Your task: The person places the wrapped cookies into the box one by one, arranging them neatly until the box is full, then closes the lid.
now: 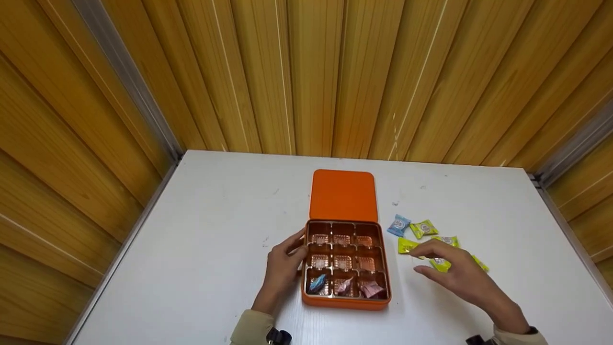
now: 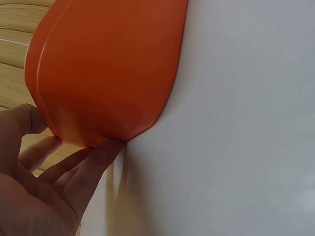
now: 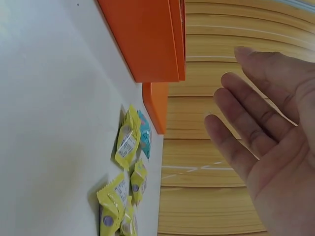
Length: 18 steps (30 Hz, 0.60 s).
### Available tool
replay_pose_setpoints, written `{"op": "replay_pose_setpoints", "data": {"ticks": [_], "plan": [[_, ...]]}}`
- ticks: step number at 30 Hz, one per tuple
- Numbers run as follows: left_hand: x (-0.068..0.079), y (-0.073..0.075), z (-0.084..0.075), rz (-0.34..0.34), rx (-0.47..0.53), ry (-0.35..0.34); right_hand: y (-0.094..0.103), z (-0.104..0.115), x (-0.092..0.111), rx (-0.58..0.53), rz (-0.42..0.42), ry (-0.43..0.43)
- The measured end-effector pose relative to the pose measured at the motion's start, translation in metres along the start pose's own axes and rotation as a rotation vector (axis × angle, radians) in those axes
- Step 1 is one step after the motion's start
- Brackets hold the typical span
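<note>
An orange tin box [image 1: 346,304] lies with its lid folded back; a brown divided tray [image 1: 343,246] fills it. The nearest row of compartments holds a blue wrapped candy [image 1: 316,283] and two pink wrapped candies [image 1: 371,288]. My left hand [image 1: 281,268] grips the box's left side, thumb at the rim and fingertips against the side wall. To the right of the box, my right hand [image 1: 457,273] hovers over several yellow wrapped candies [image 3: 112,202], thumb and fingers apart, nothing between them. It partly hides some of these candies in the head view.
The lid [image 1: 343,195] lies behind the box on the white table [image 1: 215,230]. Another blue candy [image 1: 398,225] sits right of the box, beside the yellow ones. Wood-patterned walls [image 1: 311,76] enclose the table at the back and sides.
</note>
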State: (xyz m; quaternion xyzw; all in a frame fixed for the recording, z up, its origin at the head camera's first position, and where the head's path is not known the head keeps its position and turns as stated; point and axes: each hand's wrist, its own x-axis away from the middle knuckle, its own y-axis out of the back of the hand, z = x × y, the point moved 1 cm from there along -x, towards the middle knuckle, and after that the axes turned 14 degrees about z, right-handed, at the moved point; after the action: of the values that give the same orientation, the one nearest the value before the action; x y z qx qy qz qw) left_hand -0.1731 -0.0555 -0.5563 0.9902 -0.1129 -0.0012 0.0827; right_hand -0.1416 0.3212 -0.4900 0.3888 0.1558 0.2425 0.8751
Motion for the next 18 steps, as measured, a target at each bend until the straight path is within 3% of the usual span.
{"op": "replay_pose_setpoints", "data": {"ticks": [6,12,18], "plan": [[0.0,0.0,-0.002,0.007,0.03,-0.011,0.003,-0.006,0.005,0.014,-0.032,-0.026],[0.001,0.0,-0.001,0.008,0.042,-0.011,0.007,-0.01,0.01,0.007,-0.037,-0.104],[0.0,0.0,0.002,0.004,-0.005,-0.003,0.011,-0.017,0.013,0.034,-0.081,-0.083]]}}
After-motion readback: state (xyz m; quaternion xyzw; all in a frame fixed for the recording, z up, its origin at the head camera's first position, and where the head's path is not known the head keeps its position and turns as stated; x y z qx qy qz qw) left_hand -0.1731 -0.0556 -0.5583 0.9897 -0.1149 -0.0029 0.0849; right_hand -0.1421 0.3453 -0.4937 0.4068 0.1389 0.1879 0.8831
